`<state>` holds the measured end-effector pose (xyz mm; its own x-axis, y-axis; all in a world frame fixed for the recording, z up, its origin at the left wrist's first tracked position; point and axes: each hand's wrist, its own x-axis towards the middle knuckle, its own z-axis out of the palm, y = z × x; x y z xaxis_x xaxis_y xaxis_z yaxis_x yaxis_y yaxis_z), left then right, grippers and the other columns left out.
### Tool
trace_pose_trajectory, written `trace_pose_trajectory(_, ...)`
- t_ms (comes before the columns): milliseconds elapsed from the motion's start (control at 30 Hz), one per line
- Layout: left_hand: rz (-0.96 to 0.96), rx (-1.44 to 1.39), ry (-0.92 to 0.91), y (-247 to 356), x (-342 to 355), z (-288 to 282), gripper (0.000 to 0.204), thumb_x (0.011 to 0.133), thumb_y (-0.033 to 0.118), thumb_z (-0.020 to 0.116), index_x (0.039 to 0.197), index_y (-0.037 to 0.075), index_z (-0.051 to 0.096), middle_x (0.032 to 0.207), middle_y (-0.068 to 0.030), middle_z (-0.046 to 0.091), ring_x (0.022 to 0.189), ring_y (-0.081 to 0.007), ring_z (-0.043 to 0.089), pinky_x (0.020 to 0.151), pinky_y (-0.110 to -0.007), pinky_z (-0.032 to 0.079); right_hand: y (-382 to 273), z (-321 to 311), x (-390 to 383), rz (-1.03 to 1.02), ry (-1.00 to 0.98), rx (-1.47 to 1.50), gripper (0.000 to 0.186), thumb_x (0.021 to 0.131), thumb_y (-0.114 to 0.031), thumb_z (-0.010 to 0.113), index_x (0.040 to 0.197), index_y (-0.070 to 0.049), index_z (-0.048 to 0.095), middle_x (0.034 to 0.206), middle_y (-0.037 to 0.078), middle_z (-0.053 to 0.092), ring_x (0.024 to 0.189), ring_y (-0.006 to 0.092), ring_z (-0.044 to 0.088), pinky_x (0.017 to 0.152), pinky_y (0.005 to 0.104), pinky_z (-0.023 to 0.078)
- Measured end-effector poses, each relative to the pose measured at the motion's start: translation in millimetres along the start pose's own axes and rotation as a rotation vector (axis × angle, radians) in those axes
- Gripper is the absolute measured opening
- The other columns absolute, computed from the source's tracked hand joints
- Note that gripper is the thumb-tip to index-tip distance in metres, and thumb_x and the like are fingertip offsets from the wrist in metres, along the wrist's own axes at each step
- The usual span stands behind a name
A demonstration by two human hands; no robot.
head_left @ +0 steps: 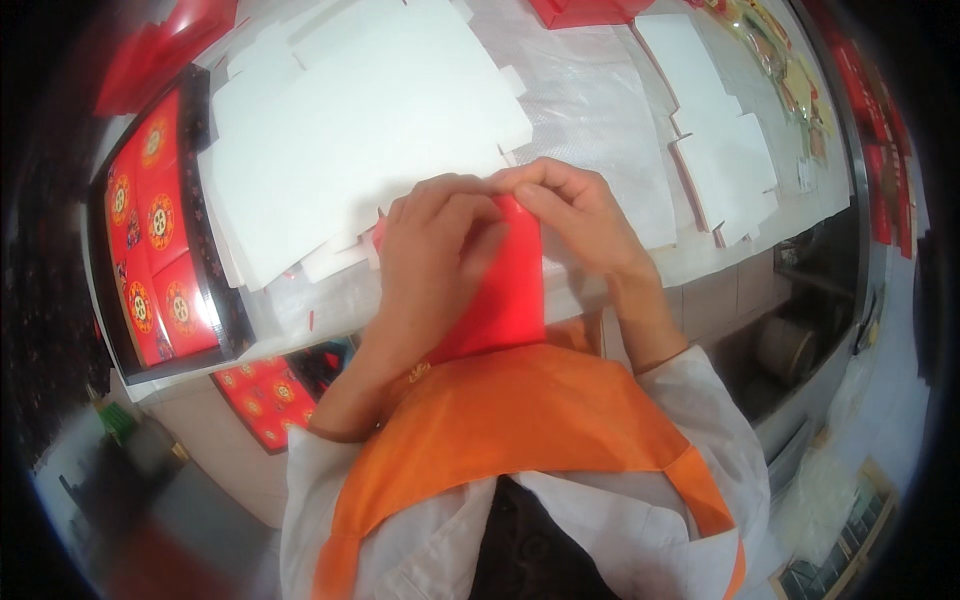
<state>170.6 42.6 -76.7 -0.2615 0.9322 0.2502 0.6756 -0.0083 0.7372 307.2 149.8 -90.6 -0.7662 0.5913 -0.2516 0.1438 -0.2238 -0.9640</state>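
Note:
A bright red box-like piece (515, 285), smooth and plain on the side I see, stands at the table's near edge against my orange apron. My right hand (570, 205) pinches its top far edge between thumb and fingers. Curled over its left side is my left hand (430, 240), with the fingers bent at the top edge, slightly smeared by motion. Both hands meet near the top rim. My left hand and wrist hide much of the piece's left part, so I cannot tell its full shape.
Flat white cardboard blanks (370, 120) lie stacked beyond my hands. More white blanks (715, 130) lie at the right. A black-edged tray (205, 200) holds several red patterned packages at the left. Red items (585, 10) and small packets (800, 85) sit at the far side.

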Motion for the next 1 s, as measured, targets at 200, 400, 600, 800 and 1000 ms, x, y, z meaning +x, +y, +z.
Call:
trace_pose_trajectory(200, -0.07, -0.035, -0.01, 3, 0, 0, 0.012, 0.07, 0.001, 0.065, 0.079, 0.005, 0.059, 0.098, -0.0071, 0.058, 0.089, -0.0244, 0.053, 0.073, -0.032, 0.045, 2, 2, -2, -0.036, 0.056, -0.044, 0.019, 0.087, -0.013, 0.052, 0.096, -0.001, 0.063, 0.075, -0.001, 0.058, 0.065, 0.003, 0.046, 0.056, 0.0172, 0.039)
trace_pose_trajectory(400, -0.049, -0.018, 0.024, 2, 0, 3, 0.011, 0.069, 0.006, 0.065, 0.077, 0.008, 0.059, 0.093, -0.004, 0.058, 0.087, -0.0231, 0.053, 0.078, -0.034, 0.038, -5, 1, 1, -0.003, 0.036, -0.107, 0.021, 0.087, -0.018, 0.055, 0.094, -0.001, 0.064, 0.073, 0.0, 0.059, 0.065, 0.0044, 0.048, 0.056, 0.0182, 0.04)
trace_pose_trajectory(600, -0.01, -0.005, -0.013, -1, 1, 0, 0.011, 0.069, 0.007, 0.065, 0.078, 0.008, 0.058, 0.088, -0.0032, 0.059, 0.085, -0.0217, 0.053, 0.077, -0.034, 0.038, 1, 1, -5, 0.03, 0.011, 0.12, 0.025, 0.091, -0.017, 0.046, 0.101, -0.002, 0.063, 0.09, 0.006, 0.063, 0.082, 0.0086, 0.057, 0.07, 0.0208, 0.046)
trace_pose_trajectory(800, 0.056, 0.031, -0.086, 1, 3, -6, 0.011, 0.07, 0.003, 0.065, 0.076, 0.006, 0.057, 0.087, -0.0038, 0.059, 0.084, -0.022, 0.053, 0.074, -0.032, 0.041, 24, -1, -14, -0.252, 0.012, -0.052, 0.027, 0.092, -0.015, 0.042, 0.106, 0.0, 0.06, 0.11, 0.012, 0.059, 0.095, 0.0168, 0.057, 0.08, 0.0257, 0.046)
trace_pose_trajectory(1000, 0.115, 0.0, -0.083, -2, 2, -8, 0.01, 0.071, 0.006, 0.065, 0.077, 0.006, 0.057, 0.084, -0.0039, 0.059, 0.08, -0.0218, 0.054, 0.071, -0.032, 0.038, 29, -6, -16, -0.532, -0.037, -0.33, 0.023, 0.086, -0.007, 0.05, 0.107, -0.002, 0.058, 0.112, 0.015, 0.057, 0.099, 0.0221, 0.058, 0.083, 0.0286, 0.046)
